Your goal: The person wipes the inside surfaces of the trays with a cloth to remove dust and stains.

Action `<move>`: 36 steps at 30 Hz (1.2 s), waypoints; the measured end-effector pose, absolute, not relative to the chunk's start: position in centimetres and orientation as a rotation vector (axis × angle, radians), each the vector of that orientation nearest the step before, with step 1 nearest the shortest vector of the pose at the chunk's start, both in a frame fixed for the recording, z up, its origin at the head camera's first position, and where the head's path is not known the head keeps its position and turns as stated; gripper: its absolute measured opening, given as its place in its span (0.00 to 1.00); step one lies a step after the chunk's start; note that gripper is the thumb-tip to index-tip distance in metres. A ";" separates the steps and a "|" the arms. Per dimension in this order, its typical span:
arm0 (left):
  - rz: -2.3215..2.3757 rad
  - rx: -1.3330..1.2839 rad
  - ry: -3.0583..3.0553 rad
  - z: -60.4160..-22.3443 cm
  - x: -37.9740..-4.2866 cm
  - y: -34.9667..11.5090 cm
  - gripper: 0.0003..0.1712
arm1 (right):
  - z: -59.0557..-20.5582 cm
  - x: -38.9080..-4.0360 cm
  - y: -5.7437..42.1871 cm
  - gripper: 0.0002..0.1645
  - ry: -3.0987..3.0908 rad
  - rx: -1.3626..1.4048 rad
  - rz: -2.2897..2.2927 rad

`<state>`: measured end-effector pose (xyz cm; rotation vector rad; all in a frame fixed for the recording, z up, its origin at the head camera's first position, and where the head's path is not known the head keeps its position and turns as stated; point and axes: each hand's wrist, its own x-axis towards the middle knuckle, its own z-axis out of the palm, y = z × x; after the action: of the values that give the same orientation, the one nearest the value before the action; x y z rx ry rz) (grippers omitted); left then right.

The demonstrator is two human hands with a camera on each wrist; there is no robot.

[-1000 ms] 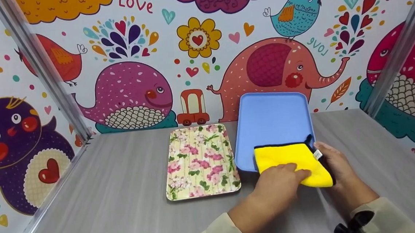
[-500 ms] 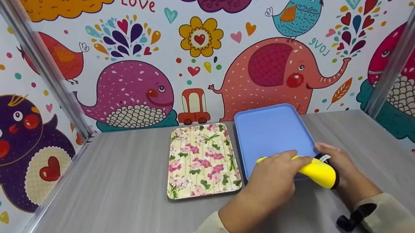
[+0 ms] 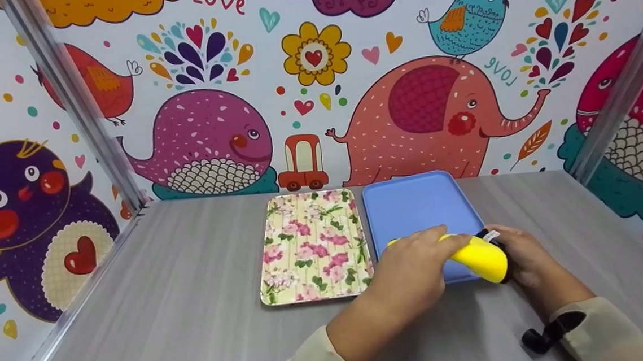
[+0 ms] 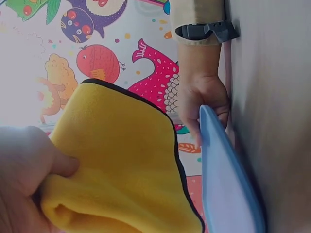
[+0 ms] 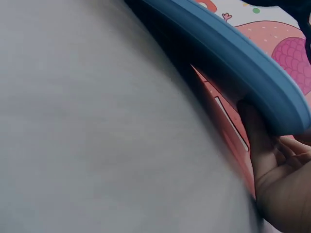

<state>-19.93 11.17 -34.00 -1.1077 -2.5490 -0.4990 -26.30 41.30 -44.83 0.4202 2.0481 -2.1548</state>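
My left hand (image 3: 413,273) grips a yellow cloth (image 3: 481,257) with black edging, held over the near end of a blue tray (image 3: 422,207). In the left wrist view the cloth (image 4: 121,145) hangs folded, with the left thumb (image 4: 63,162) pressed on it. My right hand (image 3: 525,254) holds the tray's near right corner. The right wrist view has the tray rim (image 5: 248,60) tilted off the table, its corner pinched by the right hand (image 5: 282,184). The cloth and left hand hide part of the tray's near end in the head view.
Left of the blue tray, a floral-patterned tray (image 3: 315,249) lies flat on the grey table (image 3: 193,291). Behind stands a wall printed with cartoon animals (image 3: 210,131), with metal posts (image 3: 75,101) at the corners.
The blue tray's far end has come down and its near end has shifted. The cloth, earlier spread broadly over the tray's near end, is now folded over, and my left hand has moved slightly left.
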 end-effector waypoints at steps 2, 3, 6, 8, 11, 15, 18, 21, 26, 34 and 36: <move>-0.519 -1.087 -2.556 -34.0 -20.2 10.6 0.29 | -44.7 -26.5 41.4 0.15 2.132 0.409 -2.065; -0.530 -1.076 -2.558 -34.0 -20.3 10.3 0.28 | -44.6 -26.6 41.4 0.17 2.180 0.413 -2.009; -0.550 -1.045 -2.558 -34.4 -20.8 9.1 0.28 | -44.4 -26.8 41.4 0.32 2.299 0.413 -1.839; -0.566 -1.024 -2.563 -34.6 -21.1 8.2 0.27 | -44.3 -26.8 41.4 0.38 2.365 0.404 -1.755; -0.580 -0.988 -2.562 -34.8 -21.6 6.7 0.28 | -44.0 -26.7 41.5 0.38 2.454 0.360 -1.667; -0.565 -0.939 -2.551 -35.0 -22.3 4.4 0.28 | -43.9 -26.6 41.8 0.34 2.561 0.266 -1.561; -0.548 -0.885 -2.554 -35.2 -22.9 2.5 0.29 | -43.9 -26.7 42.1 0.30 2.557 0.257 -1.567; -0.555 -0.816 -2.575 -35.2 -23.5 0.5 0.33 | -43.9 -26.7 42.3 0.29 2.500 0.310 -1.630; -0.571 -0.707 -2.582 -35.6 -25.2 -3.2 0.36 | -44.0 -26.7 42.8 0.28 2.399 0.374 -1.737; -0.431 -0.556 -2.590 -37.7 -29.4 -10.7 0.32 | -44.1 -26.7 43.0 0.29 2.338 0.359 -1.809; -0.384 -0.539 -2.594 -38.4 -30.2 -12.6 0.30 | -44.1 -26.7 43.0 0.29 2.325 0.358 -1.820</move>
<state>-30.20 -12.56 -38.39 -0.5388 -2.5938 -0.3839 -26.70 43.01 -44.11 0.3581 2.3251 -1.8199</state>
